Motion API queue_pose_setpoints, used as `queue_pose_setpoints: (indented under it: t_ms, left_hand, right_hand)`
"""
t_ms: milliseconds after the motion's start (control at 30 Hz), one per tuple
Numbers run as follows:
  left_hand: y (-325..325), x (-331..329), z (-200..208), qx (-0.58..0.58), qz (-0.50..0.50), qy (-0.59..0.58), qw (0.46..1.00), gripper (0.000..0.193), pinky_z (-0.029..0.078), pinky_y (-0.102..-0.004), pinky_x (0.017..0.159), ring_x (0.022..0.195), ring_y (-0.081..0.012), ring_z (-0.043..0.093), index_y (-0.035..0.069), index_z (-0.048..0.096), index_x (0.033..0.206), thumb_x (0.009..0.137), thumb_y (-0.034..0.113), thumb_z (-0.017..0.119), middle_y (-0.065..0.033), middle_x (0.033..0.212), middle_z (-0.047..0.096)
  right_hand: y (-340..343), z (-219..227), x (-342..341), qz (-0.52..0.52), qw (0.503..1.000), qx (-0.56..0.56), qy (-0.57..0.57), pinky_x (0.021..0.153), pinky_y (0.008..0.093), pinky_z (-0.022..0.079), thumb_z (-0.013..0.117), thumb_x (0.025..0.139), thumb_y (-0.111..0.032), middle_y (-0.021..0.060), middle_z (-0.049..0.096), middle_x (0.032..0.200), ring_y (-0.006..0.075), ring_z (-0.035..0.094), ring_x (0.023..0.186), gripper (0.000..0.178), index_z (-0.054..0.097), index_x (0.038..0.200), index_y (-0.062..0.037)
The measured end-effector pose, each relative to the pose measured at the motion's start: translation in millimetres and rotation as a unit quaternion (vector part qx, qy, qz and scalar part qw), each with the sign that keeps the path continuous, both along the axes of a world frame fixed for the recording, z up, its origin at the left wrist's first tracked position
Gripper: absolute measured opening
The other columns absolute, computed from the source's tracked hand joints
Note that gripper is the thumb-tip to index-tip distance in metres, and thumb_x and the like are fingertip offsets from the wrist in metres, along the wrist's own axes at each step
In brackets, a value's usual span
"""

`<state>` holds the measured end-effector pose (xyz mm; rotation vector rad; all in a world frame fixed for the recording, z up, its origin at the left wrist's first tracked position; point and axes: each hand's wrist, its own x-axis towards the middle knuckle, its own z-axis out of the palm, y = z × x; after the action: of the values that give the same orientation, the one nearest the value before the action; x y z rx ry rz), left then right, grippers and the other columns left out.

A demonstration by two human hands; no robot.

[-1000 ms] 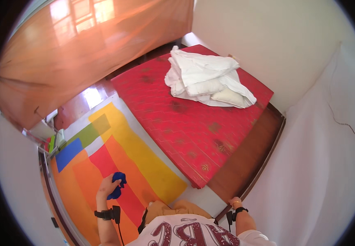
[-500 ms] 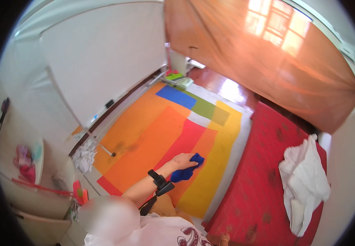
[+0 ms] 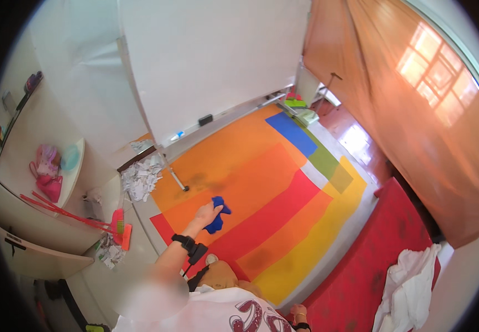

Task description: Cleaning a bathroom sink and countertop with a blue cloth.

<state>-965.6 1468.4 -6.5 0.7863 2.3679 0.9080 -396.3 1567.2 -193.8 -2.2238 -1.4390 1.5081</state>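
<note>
My left hand [image 3: 208, 213] is closed on a crumpled blue cloth [image 3: 215, 223], which hangs from the fingers above the colourful mat [image 3: 225, 166]. That wrist wears a black strap with a small box on it. Close to the lower edge, my right hand [image 3: 299, 311] is at the near corner of the red mattress [image 3: 355, 276], with a bracelet at its wrist. Its fingers are too small and unclear to make out.
A white cloth [image 3: 408, 285] lies on the mattress. Paper scraps [image 3: 142, 176] are heaped beside a metal stand foot [image 3: 185, 188]. At the left are a red-handled broom [image 3: 118, 221] and a shelf with a pink bag [image 3: 50, 185]. An orange curtain [image 3: 394, 110] hangs at the far right.
The view has turned to the left. My left hand has carried the blue cloth leftward, from the red and orange strips onto the wide orange part. My right hand stays by the mattress.
</note>
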Motion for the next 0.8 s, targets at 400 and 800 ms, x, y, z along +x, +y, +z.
queue_pose_setpoints:
  t_ms: [400, 800]
  left_hand:
    - [-172.3, -120.1, 1.2, -0.013, 0.182, -0.218, 0.959, 0.057, 0.046, -0.0337, 0.074, 0.078, -0.0239, 0.058, -0.002, 0.034, 0.117, 0.069, 0.011, 0.063, -0.014, 0.088, 0.056]
    - [-271.3, -165.1, -31.7, -0.027, 0.353, -0.057, 0.934, 0.033, 0.044, -0.0382, 0.079, 0.089, -0.0342, 0.056, 0.003, 0.055, 0.097, 0.067, 0.012, 0.065, -0.0189, 0.092, 0.059]
  right_hand:
    - [59.4, 31.5, -265.6, 0.282, 0.958, 0.056, 0.001, 0.052, 0.0294, 0.049, 0.054, 0.076, -0.016, 0.0126, 0.061, 0.064, 0.0188, 0.06, 0.057, 0.024, 0.059, 0.085, 0.0051]
    - [116.5, -13.0, -426.6, 0.42, 0.903, -0.045, -0.077, 0.048, 0.03, 0.046, 0.053, 0.08, -0.026, 0.011, 0.061, 0.065, 0.0169, 0.059, 0.054, 0.029, 0.06, 0.089, 0.0011]
